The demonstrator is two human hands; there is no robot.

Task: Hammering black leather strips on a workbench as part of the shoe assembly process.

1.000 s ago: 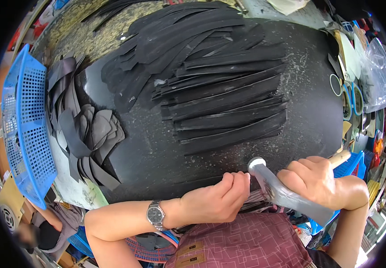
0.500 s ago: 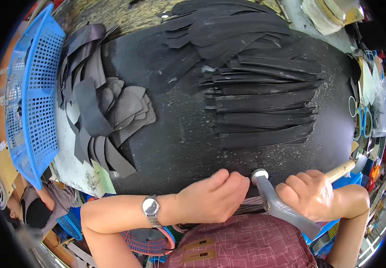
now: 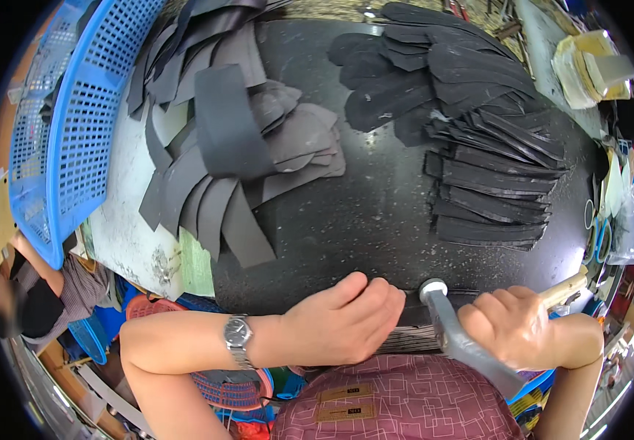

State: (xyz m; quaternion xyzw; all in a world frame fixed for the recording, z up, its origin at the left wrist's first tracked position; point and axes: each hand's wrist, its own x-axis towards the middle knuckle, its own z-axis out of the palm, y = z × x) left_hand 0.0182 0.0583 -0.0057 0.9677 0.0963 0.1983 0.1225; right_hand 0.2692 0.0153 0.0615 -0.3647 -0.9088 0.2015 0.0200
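My right hand (image 3: 511, 328) is wrapped around the wooden handle of a hammer (image 3: 458, 336). The hammer's round, pale face is at the near edge of the black work board (image 3: 317, 246), a little to the right of my left fingertips. My left hand (image 3: 346, 317) lies at that same edge with its fingers curled and pressed together; whatever they pinch is hidden behind them. A thin dark edge runs along the board's front beside the hammer face. Beyond the hammer, black strips (image 3: 496, 198) with overlapping edges lie in a row.
Grey and black curved pieces (image 3: 236, 121) are heaped at the left, beside blue plastic baskets (image 3: 82, 139). More black pieces (image 3: 471, 66) lie at the far right. Scissors (image 3: 601, 238) and a yellowish container (image 3: 588, 70) stand along the right side. Another person (image 3: 60, 290) is at lower left.
The view has swung left, so the board and piles appear further right. Both hands and the hammer keep nearly the same place, the hammer face close by the board's edge.
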